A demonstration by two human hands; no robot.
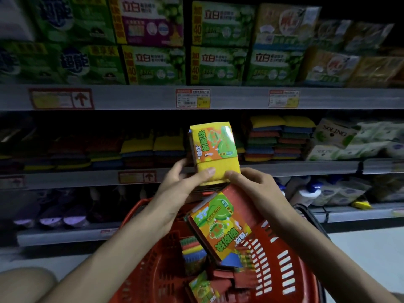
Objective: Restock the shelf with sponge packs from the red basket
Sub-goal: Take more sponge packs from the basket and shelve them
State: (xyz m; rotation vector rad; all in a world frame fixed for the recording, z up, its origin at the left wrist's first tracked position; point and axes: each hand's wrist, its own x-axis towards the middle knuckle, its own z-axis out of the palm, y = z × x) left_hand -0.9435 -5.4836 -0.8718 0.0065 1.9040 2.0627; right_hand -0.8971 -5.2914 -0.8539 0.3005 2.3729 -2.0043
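A yellow sponge pack [213, 149] with an orange-green label stands upright in front of the middle shelf [284, 168]. My left hand [185, 180] grips its lower left side, thumb across the front. My right hand [251, 184] touches its lower right corner and also holds a second, red sponge pack [220, 224] that tilts down over the red basket [279, 259]. More sponge packs [194, 252] lie inside the basket below my arms.
Stacks of coloured sponges [275, 138] fill the middle shelf left and right of the raised pack. Green detergent boxes [218, 62] line the upper shelf. White packets [341, 141] sit at the right, bottles [306, 193] on the lower shelf. My knee [26, 283] shows bottom left.
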